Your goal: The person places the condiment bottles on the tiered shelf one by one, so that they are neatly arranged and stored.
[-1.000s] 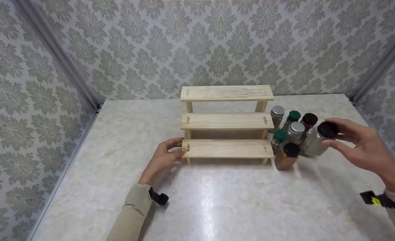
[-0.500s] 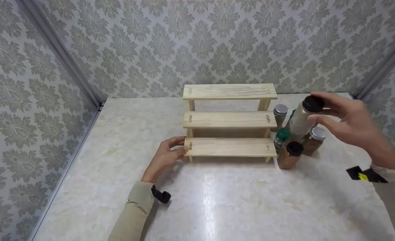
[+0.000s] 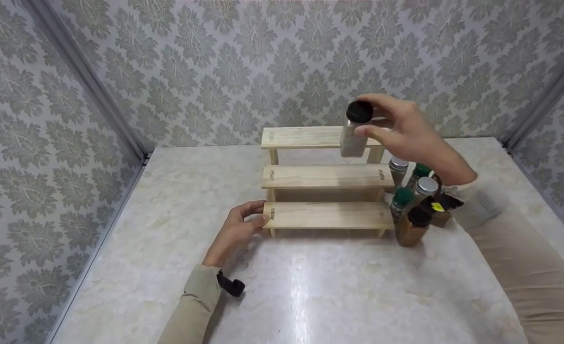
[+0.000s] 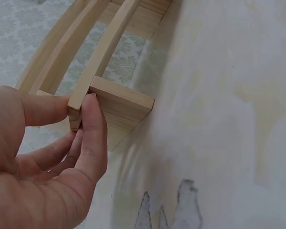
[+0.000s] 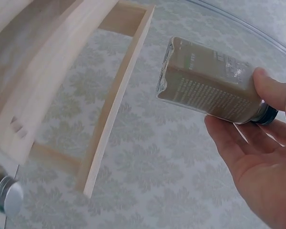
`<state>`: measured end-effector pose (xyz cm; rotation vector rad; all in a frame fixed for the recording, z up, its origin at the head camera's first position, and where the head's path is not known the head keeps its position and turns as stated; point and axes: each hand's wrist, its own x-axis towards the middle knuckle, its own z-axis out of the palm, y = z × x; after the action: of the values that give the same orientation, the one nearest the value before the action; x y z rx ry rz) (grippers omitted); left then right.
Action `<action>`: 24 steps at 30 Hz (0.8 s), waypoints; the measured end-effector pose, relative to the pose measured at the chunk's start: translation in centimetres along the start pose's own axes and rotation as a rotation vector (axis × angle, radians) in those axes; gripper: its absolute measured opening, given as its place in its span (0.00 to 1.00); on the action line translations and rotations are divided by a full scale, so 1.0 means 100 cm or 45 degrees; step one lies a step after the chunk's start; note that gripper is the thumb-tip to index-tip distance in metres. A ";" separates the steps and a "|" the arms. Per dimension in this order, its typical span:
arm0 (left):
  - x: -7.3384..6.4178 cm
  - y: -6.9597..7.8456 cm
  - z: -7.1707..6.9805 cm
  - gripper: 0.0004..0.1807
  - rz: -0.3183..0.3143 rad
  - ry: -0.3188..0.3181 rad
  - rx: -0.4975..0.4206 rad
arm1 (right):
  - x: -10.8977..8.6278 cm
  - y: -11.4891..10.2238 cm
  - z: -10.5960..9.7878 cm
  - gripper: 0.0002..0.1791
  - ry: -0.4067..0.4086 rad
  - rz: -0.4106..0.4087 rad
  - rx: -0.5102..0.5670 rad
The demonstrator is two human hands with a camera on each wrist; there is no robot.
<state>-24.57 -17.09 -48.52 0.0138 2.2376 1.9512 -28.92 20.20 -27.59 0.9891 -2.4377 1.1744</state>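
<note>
A three-tier wooden shelf rack (image 3: 327,177) stands on the table near the back wall. My left hand (image 3: 239,227) pinches the left end of its lowest board, thumb on one face and fingers beneath, as the left wrist view shows. My right hand (image 3: 408,131) grips a square glass spice jar (image 3: 353,141) with a black lid, up near its neck. In the head view the jar overlaps the right part of the top board. The right wrist view shows the jar (image 5: 207,81) filled with pale brown powder, printed text on its side, its base apart from the rack.
Several spice jars crowd against the rack's right end: a black-lidded one with orange-brown contents (image 3: 411,228), green-capped ones (image 3: 401,198) and silver-capped ones (image 3: 425,188). My right forearm (image 3: 516,243) passes over the table beside them. Patterned walls (image 3: 215,71) enclose the marble-look table (image 3: 310,286).
My right hand has lifted the black-lidded jar out of the group on the right and carried it leftward and up to the top board. The left hand keeps its place on the rack.
</note>
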 end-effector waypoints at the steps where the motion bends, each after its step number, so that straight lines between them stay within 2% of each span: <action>1: 0.000 0.000 0.000 0.24 0.000 -0.002 -0.004 | 0.005 -0.001 0.002 0.28 -0.004 0.003 0.016; 5: 0.002 0.001 0.001 0.24 0.002 -0.009 -0.013 | 0.026 -0.004 0.012 0.28 -0.008 0.006 0.055; 12: 0.000 0.002 0.002 0.24 -0.017 0.006 -0.007 | 0.059 -0.010 0.030 0.28 -0.030 0.071 0.080; 18: 0.000 0.001 0.002 0.25 -0.031 -0.009 -0.015 | 0.081 -0.009 0.049 0.29 -0.064 0.070 0.078; 24: -0.001 0.002 0.001 0.24 -0.038 0.021 0.005 | 0.098 -0.009 0.070 0.28 -0.090 0.103 0.109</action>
<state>-24.44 -16.96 -48.33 -0.0357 2.2391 1.9383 -35.08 9.88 -26.70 0.9800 -2.5229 1.3013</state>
